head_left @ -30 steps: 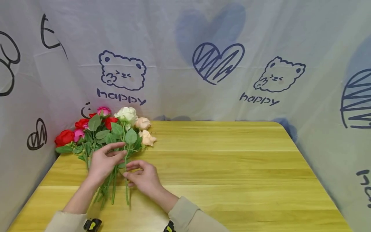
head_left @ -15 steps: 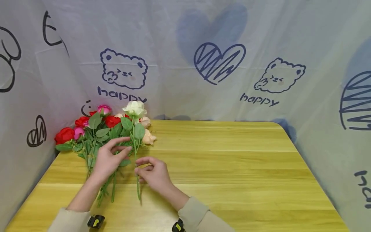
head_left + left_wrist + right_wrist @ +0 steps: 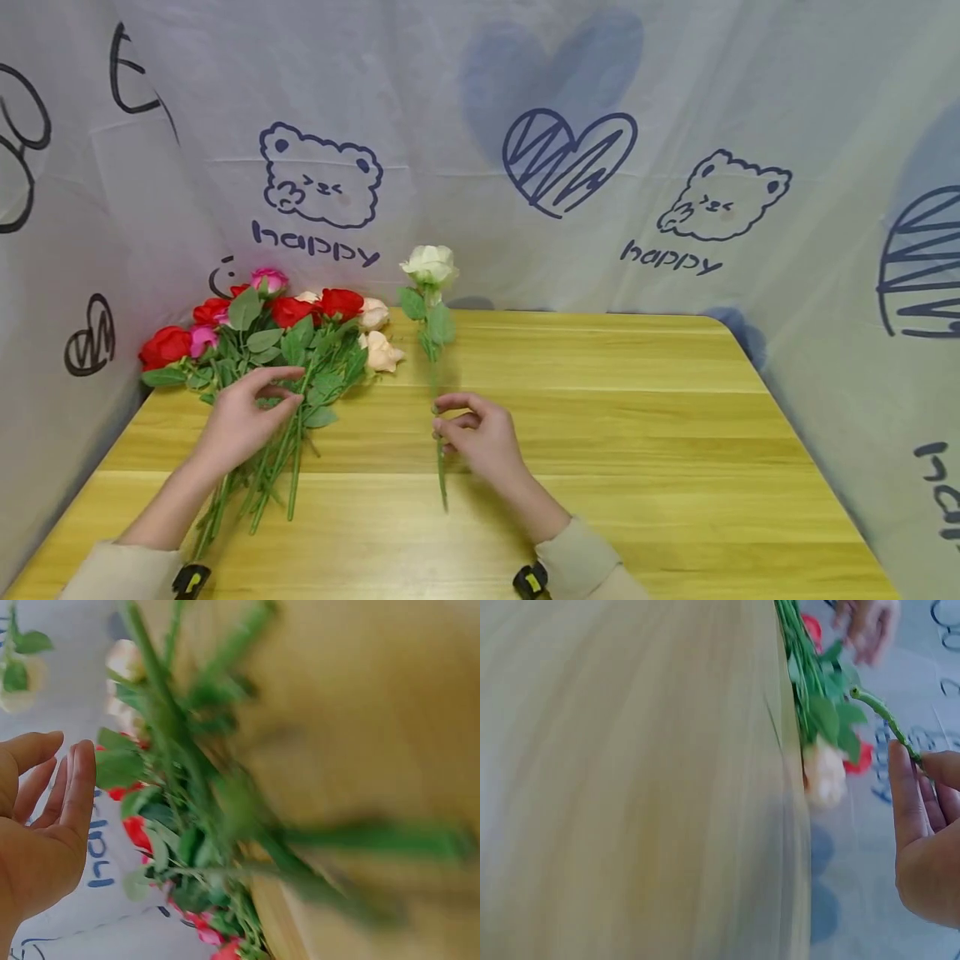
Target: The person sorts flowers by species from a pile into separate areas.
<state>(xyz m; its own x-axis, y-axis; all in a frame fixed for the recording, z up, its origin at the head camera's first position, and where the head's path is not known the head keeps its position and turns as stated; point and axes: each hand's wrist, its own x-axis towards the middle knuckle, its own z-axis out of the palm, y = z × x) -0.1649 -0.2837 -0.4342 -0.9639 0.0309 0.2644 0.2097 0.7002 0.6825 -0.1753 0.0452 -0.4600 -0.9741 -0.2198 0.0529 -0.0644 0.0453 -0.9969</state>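
A white rose [image 3: 431,265] stands upright above the table in the head view, its stem pinched between the thumb and fingers of my right hand [image 3: 483,437]. In the right wrist view the cut end of its stem [image 3: 881,712] pokes up past the fingertips. My left hand [image 3: 243,417] hovers over the stems of a pile of roses [image 3: 300,333] at the table's left. Its thumb and fingers are apart with nothing between them in the left wrist view. Red roses [image 3: 167,347], pink roses [image 3: 270,281] and pale peach roses [image 3: 381,352] make up the pile.
The wooden table [image 3: 615,433] reaches far to the right of both hands. A pale curtain [image 3: 480,208] with drawn bears and hearts rises behind the table and along both sides. Loose green stems [image 3: 270,479] point toward the table's front left.
My right hand has carried the white rose rightward, away from the pile. The left hand followed briefly, then moved back left over the stems. A red rose behind is uncovered.
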